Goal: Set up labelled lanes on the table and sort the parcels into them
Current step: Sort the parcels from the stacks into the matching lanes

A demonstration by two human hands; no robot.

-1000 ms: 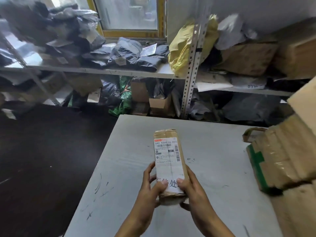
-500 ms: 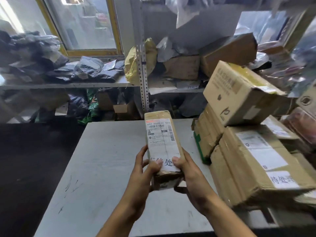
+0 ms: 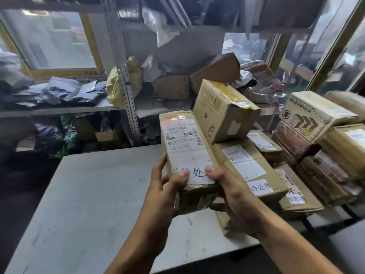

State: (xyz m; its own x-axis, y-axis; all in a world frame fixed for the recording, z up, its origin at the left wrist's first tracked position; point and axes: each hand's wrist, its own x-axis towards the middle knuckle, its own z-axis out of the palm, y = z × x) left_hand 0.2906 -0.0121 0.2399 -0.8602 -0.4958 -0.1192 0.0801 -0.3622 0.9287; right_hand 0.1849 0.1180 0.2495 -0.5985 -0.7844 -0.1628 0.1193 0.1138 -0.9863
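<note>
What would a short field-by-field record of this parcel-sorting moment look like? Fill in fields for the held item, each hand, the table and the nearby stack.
held item: narrow cardboard parcel with a printed shipping label and a handwritten slip, raised above the table
left hand: grips the parcel's near left end, thumb on the slip
right hand: grips the near right end, thumb on the slip
table: grey, scuffed top
nearby stack: cardboard boxes piled at the table's right side, several with labels
lane labels: none visible on the table
</note>
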